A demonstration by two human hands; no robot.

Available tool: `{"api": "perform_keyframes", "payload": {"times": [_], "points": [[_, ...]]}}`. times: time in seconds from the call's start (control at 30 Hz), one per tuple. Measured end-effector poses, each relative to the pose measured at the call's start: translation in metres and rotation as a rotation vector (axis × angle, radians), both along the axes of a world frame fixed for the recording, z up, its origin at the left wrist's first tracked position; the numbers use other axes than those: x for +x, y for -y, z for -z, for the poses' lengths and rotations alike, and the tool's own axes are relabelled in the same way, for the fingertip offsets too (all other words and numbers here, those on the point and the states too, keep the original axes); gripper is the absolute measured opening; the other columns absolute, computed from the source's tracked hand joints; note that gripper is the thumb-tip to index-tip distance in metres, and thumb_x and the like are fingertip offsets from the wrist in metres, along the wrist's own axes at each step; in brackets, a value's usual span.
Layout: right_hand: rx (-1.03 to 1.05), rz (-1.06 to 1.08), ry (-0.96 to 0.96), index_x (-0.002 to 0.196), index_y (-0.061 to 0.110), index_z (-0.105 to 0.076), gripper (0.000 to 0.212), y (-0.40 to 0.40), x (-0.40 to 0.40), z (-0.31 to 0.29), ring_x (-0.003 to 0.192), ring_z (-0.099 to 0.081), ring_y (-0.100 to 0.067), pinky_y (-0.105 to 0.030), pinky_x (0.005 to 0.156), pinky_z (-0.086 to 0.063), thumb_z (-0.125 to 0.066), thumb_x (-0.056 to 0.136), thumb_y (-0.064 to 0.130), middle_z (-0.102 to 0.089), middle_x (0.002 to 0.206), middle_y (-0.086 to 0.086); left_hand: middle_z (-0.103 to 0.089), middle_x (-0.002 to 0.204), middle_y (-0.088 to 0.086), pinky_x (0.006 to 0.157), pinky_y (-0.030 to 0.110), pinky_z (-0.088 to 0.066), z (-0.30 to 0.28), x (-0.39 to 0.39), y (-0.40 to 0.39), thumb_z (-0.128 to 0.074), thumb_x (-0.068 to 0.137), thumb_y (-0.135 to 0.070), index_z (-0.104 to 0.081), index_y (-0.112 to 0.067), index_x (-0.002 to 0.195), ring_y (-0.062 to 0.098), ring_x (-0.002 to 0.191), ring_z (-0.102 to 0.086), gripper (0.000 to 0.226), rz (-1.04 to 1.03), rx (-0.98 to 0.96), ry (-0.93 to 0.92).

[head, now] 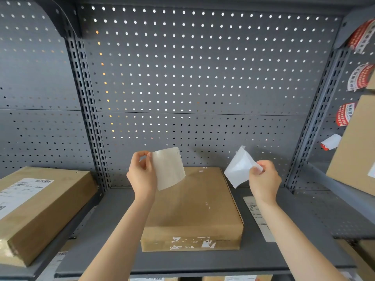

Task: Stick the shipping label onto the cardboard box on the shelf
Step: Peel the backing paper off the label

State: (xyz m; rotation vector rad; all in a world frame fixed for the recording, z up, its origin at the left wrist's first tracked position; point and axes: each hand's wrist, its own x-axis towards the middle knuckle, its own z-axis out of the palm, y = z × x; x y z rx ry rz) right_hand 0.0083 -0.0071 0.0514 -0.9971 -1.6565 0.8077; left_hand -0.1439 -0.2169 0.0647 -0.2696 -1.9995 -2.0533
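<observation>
The label (169,169) is held clear of the box (194,207), which lies flat on the shelf (105,258) at lower centre of the frame; its top carries no label, only scraps of torn paper. The sheet at left looks peeled and the white sheet (239,168) at right looks like its backing, though which is which cannot be told for certain. By that judgement the peeling is done, while placing and pressing down are left.

The left hand (143,175) is raised at centre left, forearm reaching up from the lower edge, the label's left edge pinched between thumb and fingers so that the sheet curves out over the box's far left corner. The right hand (263,179) is raised at centre right, closed around a corner of the white sheet, above the bare shelf beside the box. Another printed slip (257,218) lies on the shelf under that forearm.
</observation>
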Motion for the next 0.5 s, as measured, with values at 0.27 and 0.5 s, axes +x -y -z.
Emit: {"api": "perform_keyframes", "payload": {"times": [0.27, 0.5], "points": [[0.009, 0.037, 0.045, 0.099, -0.003, -0.056, 0.020, -0.010, 0.017, 0.011, 0.074, -0.048, -0.026, -0.023, 0.050, -0.032, -0.041, 0.086, -0.003, -0.059, 0.084, -0.014, -0.059, 0.067, -0.009, 0.052, 0.029, -0.036, 0.000, 0.014, -0.010, -0.048, 0.094, -0.022, -0.057, -0.018, 0.088, 0.013, 0.053, -0.042, 0.012, 0.036, 0.005, -0.006], [-0.065, -0.019, 0.173, 0.101, -0.001, -0.053, 0.021, -0.014, 0.024, 0.028, 0.071, -0.049, -0.029, -0.031, 0.056, -0.036, -0.044, 0.083, -0.007, -0.058, 0.081, -0.015, -0.060, 0.068, -0.009, 0.052, 0.024, -0.037, 0.000, 0.024, -0.020, -0.047, 0.094, -0.023, -0.057, -0.018, 0.088, 0.008, 0.056, -0.045, 0.013, 0.065, -0.003, 0.011]]}}
